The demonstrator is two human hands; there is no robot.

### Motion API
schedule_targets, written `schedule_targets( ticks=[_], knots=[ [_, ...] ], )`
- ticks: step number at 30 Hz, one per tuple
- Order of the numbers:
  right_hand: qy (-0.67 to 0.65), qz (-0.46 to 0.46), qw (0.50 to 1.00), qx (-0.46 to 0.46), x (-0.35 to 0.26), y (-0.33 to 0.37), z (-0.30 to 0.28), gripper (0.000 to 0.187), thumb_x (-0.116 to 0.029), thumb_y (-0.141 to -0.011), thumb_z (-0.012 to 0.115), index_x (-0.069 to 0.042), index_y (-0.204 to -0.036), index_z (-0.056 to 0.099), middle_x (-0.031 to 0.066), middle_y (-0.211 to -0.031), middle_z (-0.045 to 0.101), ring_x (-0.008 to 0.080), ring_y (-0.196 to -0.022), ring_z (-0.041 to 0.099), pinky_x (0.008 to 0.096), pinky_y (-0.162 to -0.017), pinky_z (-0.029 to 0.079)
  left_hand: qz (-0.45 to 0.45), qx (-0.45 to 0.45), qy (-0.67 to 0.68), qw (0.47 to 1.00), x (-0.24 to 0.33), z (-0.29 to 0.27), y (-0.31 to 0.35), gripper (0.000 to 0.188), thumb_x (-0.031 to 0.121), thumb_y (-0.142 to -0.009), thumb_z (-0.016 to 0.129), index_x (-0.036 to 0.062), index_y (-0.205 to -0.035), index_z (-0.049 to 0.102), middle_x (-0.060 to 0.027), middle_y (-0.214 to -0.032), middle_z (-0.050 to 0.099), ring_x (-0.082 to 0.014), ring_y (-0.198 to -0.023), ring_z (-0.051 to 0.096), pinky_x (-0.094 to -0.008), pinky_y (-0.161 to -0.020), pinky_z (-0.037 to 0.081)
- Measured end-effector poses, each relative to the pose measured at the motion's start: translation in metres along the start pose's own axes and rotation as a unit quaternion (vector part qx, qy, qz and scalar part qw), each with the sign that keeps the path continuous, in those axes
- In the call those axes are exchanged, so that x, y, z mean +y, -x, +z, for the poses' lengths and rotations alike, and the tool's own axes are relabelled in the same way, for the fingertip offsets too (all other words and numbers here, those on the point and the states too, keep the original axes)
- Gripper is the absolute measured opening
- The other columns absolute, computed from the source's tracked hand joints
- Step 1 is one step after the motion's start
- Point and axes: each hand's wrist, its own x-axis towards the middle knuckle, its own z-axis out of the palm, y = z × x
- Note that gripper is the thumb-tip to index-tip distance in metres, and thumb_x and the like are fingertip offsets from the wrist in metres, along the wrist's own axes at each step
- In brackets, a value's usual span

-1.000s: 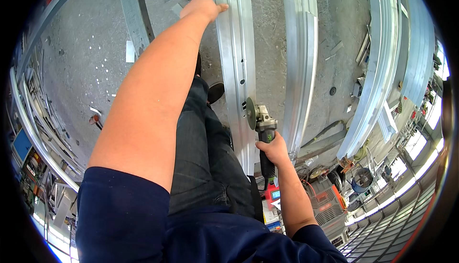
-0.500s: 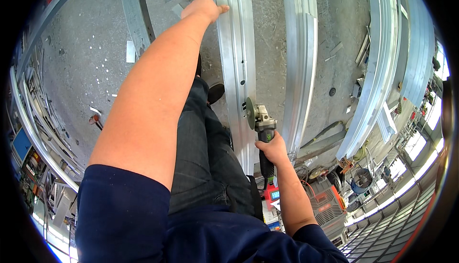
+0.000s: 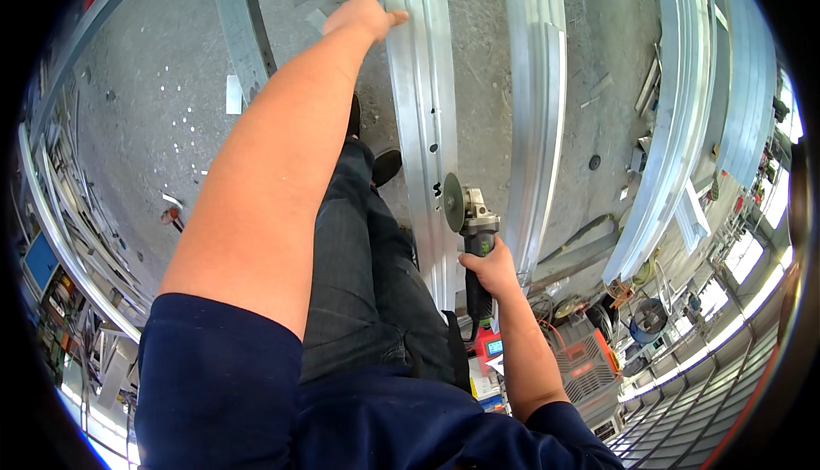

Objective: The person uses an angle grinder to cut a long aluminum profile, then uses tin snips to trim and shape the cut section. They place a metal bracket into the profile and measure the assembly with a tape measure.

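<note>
My right hand [image 3: 494,269] is wrapped round the dark body of an angle grinder [image 3: 481,243]. Its green disc [image 3: 454,202] stands edge-up by the right side of a long silvery metal profile [image 3: 418,77], near several dark holes. Whether the disc touches the metal, I cannot tell. Farther up, my left hand [image 3: 360,19] closes on the left edge of the same profile, one digit lying over its top face. The other fingers of that hand are mostly hidden.
A second metal profile [image 3: 538,111] runs parallel on the right, with more lengths [image 3: 679,111] beyond it. To the left lies a grey steel beam [image 3: 235,13]. A red and grey machine [image 3: 583,363] stands at lower right. Offcuts litter the concrete floor [image 3: 162,68].
The grinder has shifted slightly to the right, and its disc has turned and uncovered more of the holes. My left hand has stayed in place.
</note>
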Motion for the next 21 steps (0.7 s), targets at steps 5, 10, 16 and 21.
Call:
schedule_targets(
  ticks=[5,10,16,21],
  knots=[
    [-0.12,-0.001,0.993,0.001,0.01,0.007,0.001,0.054,-0.021,-0.071,0.084,0.004,-0.114,0.062,0.0117,-0.097,0.071,0.021,-0.084,0.069,0.0364,-0.078,0.056,-0.003,-0.013,-0.013,1.0,-0.006,0.002,-0.01,0.069,0.069,-0.088,0.067,-0.0002,-0.087,0.069,-0.012,-0.081,0.07,-0.0282,-0.081,0.07,-0.0438,-0.075,0.052],
    [-0.264,0.027,0.964,-0.031,0.03,0.015,-0.01,0.05,-0.012,-0.074,0.083,0.003,-0.116,0.06,0.01,-0.095,0.069,0.0187,-0.079,0.068,0.0348,-0.073,0.057,0.003,-0.024,-0.014,1.0,-0.003,0.006,-0.018,0.069,0.067,-0.088,0.069,-0.0015,-0.087,0.072,-0.0151,-0.088,0.073,-0.0303,-0.084,0.071,-0.0445,-0.077,0.054],
    [-0.409,0.04,0.911,-0.029,0.043,0.037,-0.014,0.05,-0.005,-0.075,0.082,0.003,-0.118,0.057,0.011,-0.094,0.066,0.0211,-0.075,0.068,0.0355,-0.068,0.058,0.035,-0.009,-0.038,0.999,-0.013,0.009,-0.033,0.079,0.066,-0.087,0.07,-0.0094,-0.11,0.071,-0.0279,-0.112,0.071,-0.04,-0.109,0.067,-0.0459,-0.093,0.052],
    [-0.532,0.039,0.846,-0.011,0.062,0.051,-0.012,0.054,-0.003,-0.075,0.082,0.001,-0.121,0.053,0.0115,-0.095,0.064,0.0231,-0.071,0.069,0.0385,-0.065,0.06,0.059,0.049,-0.103,0.992,-0.017,0.01,-0.039,0.074,0.063,-0.087,0.071,-0.0082,-0.109,0.073,-0.0277,-0.107,0.074,-0.0411,-0.104,0.071,-0.0482,-0.089,0.053]
  ],
)
